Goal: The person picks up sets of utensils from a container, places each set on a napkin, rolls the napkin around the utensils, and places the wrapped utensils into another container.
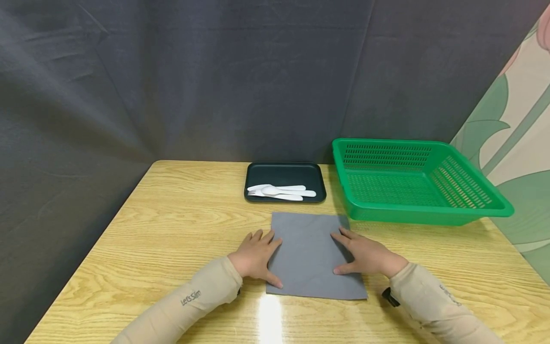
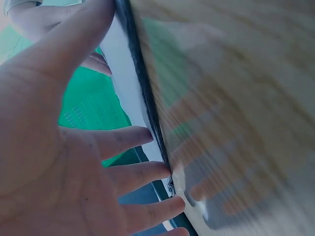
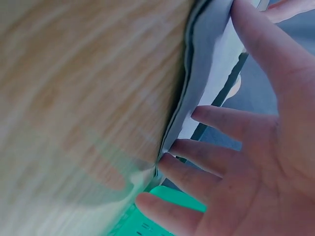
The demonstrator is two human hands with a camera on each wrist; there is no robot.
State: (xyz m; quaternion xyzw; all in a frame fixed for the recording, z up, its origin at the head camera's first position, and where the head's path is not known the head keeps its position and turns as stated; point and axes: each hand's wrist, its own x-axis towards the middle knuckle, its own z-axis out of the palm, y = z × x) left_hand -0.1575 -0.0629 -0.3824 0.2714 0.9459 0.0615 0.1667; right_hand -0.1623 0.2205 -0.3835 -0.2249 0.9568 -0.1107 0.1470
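A grey cloth [image 1: 307, 253] lies flat on the wooden table, roughly square. My left hand [image 1: 256, 258] rests with spread fingers at its left edge, thumb near the lower left corner. On the right side my right hand [image 1: 367, 254] touches the cloth with fingers spread, thumb and fingertips on its surface. In the left wrist view the left hand [image 2: 74, 167] has its fingertips along the cloth's edge [image 2: 142, 83]. The right wrist view shows the right hand [image 3: 261, 162] with fingertips against the layered cloth edge [image 3: 197, 64].
Behind the cloth stands a black tray [image 1: 283, 173] holding several pieces of white cutlery [image 1: 289, 193]. A green plastic basket [image 1: 423, 215] stands at the back right, close to the cloth's upper right corner. A dark curtain [image 1: 258, 81] hangs behind the table [image 1: 172, 210].
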